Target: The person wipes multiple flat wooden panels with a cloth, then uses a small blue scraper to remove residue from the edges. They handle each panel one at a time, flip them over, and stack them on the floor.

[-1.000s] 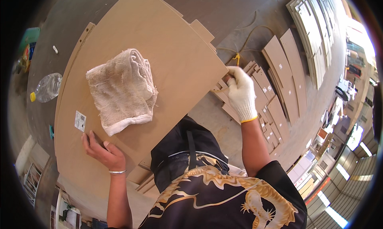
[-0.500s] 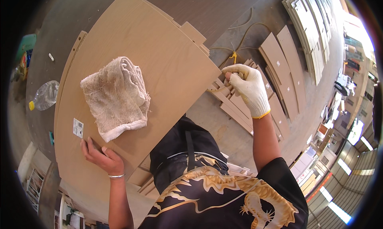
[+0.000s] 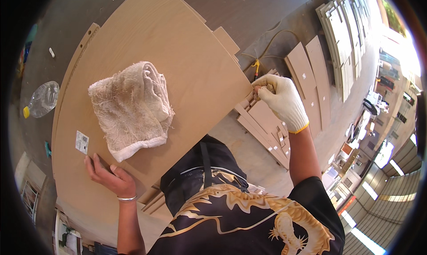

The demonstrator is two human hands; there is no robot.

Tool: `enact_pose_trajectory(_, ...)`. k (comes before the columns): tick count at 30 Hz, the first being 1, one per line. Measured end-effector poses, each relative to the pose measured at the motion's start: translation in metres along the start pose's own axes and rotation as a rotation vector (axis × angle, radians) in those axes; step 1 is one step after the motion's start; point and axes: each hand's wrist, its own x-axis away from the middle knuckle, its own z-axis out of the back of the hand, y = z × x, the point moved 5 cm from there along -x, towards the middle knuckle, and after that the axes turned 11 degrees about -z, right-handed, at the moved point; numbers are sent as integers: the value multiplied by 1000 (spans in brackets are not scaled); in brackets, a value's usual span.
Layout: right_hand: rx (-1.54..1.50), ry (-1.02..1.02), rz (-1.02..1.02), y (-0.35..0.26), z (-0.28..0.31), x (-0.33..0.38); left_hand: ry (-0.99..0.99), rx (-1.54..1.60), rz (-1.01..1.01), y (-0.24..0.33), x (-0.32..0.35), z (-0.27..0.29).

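Observation:
A large light-brown wood panel lies before me, with other panels partly showing beneath it. My left hand is bare and rests on its near-left part, fingers apart, just below a small white label. My right hand wears a white knit glove with a yellow hem. Its fingers are curled together at the panel's right corner, and what they hold, if anything, is hidden. On the panel between my hands lies a folded, frayed beige towel.
A clear plastic bottle with a yellow cap lies left of the panel. Beyond my right hand are a yellow-handled air gun, a hose and stacked brown boards. Pale boards are piled farther right.
The view has shifted slightly, so the panel's right corner and my gloved hand appear a little farther right. Both hands keep nearly the same places on the panel; the towel still lies there.

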Motion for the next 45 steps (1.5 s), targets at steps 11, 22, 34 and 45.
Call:
enact_pose_trajectory(11, 42, -33, -29, -16, 1, 3, -4, 5, -1, 0, -1, 1)
enact_pose_trajectory(22, 238, 40, 63, -20, -2, 6, -19, 2, -20, 3, -1, 0)
enact_pose_trajectory(34, -400, -61, -169, 15, -11, 8, -18, -1, -24, 0, 0, -1)
enact_pose_trajectory(45, -247, -46, -131, 4, -6, 1, -13, -19, -24, 1, -2, -1)
